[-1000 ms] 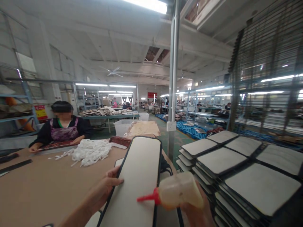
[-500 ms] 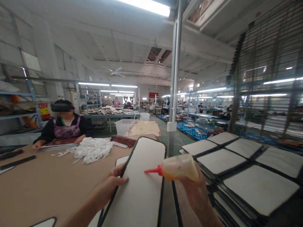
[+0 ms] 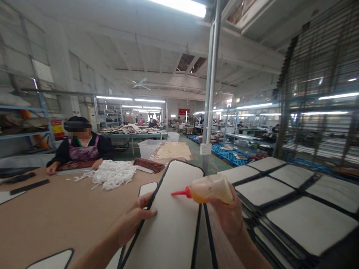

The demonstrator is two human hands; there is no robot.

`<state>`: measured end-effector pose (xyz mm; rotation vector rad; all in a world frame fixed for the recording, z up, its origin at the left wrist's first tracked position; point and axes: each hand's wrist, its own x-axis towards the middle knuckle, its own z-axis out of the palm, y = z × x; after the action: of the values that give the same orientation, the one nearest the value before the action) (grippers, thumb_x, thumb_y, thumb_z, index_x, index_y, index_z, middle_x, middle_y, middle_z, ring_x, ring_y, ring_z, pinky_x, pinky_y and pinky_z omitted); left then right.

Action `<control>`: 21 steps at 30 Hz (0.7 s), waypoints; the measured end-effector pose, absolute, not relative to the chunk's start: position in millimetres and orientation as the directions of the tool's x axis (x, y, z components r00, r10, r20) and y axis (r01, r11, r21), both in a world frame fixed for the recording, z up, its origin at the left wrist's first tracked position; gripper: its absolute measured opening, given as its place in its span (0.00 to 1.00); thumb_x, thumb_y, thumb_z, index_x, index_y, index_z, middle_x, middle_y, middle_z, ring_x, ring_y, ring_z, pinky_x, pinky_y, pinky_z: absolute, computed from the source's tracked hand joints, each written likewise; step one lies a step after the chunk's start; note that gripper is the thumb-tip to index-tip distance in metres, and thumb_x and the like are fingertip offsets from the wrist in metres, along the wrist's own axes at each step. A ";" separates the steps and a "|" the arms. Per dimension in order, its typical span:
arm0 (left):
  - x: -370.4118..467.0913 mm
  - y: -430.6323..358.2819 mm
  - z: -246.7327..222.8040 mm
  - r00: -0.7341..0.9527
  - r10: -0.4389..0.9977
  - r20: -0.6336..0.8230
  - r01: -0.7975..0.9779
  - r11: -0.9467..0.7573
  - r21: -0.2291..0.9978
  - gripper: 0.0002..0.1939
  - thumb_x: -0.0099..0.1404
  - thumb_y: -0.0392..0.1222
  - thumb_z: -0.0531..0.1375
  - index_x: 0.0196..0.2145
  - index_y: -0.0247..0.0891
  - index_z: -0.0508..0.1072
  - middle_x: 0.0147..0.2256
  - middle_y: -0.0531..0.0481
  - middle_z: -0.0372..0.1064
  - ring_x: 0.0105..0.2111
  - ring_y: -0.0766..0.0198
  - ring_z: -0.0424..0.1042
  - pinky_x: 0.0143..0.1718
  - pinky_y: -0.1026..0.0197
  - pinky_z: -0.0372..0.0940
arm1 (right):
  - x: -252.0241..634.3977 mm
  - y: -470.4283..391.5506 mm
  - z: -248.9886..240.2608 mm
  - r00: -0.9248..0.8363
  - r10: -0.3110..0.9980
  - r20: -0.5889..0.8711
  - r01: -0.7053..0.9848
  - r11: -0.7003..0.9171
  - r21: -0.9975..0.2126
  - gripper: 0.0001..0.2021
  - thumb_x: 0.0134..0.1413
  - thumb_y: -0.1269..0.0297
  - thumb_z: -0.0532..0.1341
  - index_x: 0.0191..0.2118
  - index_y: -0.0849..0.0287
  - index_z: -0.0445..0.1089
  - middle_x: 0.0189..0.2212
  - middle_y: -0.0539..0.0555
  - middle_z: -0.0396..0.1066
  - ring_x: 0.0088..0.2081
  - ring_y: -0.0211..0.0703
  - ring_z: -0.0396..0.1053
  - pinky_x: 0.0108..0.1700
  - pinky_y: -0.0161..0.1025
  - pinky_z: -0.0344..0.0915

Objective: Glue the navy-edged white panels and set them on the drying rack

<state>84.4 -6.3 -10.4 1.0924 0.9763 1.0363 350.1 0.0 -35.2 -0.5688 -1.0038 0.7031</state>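
Note:
A long cream panel [image 3: 171, 220] with a black edge and rounded corners is tilted up in front of me. My left hand [image 3: 140, 213] grips its left edge, thumb on the face and fingers behind. My right hand [image 3: 230, 213] is wrapped round a clear squeeze bottle [image 3: 210, 188] holding amber liquid. The bottle lies nearly level, its red nozzle [image 3: 181, 192] pointing left over the panel's upper face. Whether the tip touches the panel, I cannot tell. Behind the panel, part of another black-edged piece [image 3: 147, 189] shows.
Stacked black-edged panels [image 3: 311, 220] stand at the right. White strips [image 3: 113, 174] lie heaped on the brown table [image 3: 84, 209], near a reddish-brown piece [image 3: 148, 165]. Across the table at left sits a person [image 3: 84, 147] handling a dark red piece. A metal post [image 3: 210, 86] rises beyond the panel.
The view has shifted slightly, so the surroundings appear further right. The bottle and nozzle have moved a little upward in view, nearer the panel's top end. Both hands keep their holds.

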 end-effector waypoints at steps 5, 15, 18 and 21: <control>74.8 3.2 -14.9 0.155 0.984 -0.090 -0.190 0.119 0.975 0.29 0.43 0.32 0.69 0.47 0.36 0.77 0.44 0.45 0.79 0.38 0.50 0.78 0.35 0.58 0.71 | 334.8 -34.4 -79.5 0.195 0.897 0.397 -0.432 0.442 -0.786 0.36 0.19 0.56 0.80 0.44 0.53 0.75 0.32 0.55 0.79 0.30 0.53 0.76 0.27 0.40 0.72; 78.2 -1.2 -14.2 0.248 0.962 -0.119 -0.217 0.175 0.960 0.30 0.45 0.34 0.71 0.49 0.39 0.77 0.47 0.45 0.78 0.39 0.51 0.78 0.35 0.60 0.72 | 363.3 -4.6 -49.9 0.314 0.804 0.506 -0.304 0.590 -0.748 0.28 0.33 0.63 0.76 0.46 0.54 0.73 0.36 0.53 0.78 0.35 0.49 0.74 0.36 0.39 0.72; 70.0 8.6 -23.2 0.201 0.972 -0.123 -0.252 0.172 0.952 0.34 0.43 0.36 0.73 0.51 0.37 0.76 0.46 0.44 0.78 0.39 0.49 0.78 0.36 0.58 0.73 | 356.4 -21.2 -77.7 0.167 0.885 0.434 -0.428 0.461 -0.777 0.32 0.31 0.57 0.77 0.47 0.54 0.73 0.33 0.54 0.79 0.31 0.50 0.75 0.32 0.40 0.73; 63.8 14.1 -31.0 0.202 0.971 -0.126 -0.279 0.180 0.943 0.35 0.44 0.36 0.73 0.52 0.36 0.75 0.46 0.44 0.78 0.40 0.49 0.78 0.38 0.57 0.73 | 357.3 -22.7 -77.5 0.180 0.898 0.401 -0.447 0.437 -0.780 0.32 0.30 0.58 0.78 0.47 0.55 0.74 0.33 0.54 0.79 0.31 0.49 0.76 0.34 0.39 0.73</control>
<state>63.8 14.1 -31.0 0.9601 0.9300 1.0928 357.3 -22.7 -77.5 -0.5648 -0.9730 1.0252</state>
